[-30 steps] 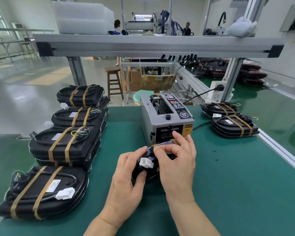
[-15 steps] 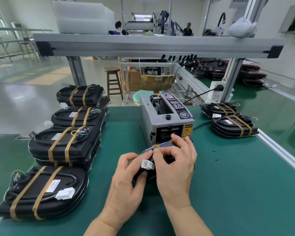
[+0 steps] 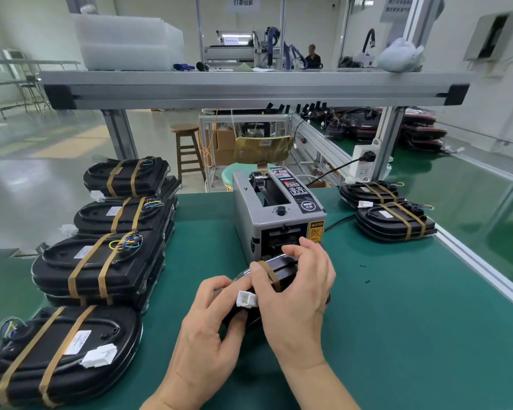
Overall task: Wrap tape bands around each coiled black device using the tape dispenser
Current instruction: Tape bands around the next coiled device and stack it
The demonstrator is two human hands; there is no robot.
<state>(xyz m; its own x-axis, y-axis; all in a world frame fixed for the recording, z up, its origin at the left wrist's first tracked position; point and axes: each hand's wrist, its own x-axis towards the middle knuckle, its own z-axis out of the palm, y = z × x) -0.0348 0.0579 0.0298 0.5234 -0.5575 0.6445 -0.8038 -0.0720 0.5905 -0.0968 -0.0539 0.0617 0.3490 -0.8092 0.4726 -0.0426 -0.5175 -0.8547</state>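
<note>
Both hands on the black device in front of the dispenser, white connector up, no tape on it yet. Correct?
Wrong on the tape: the head view shows a brown tape band already curving over the black device. The rest holds: left hand and right hand both grip it in front of the tape dispenser, white connector up.
</note>
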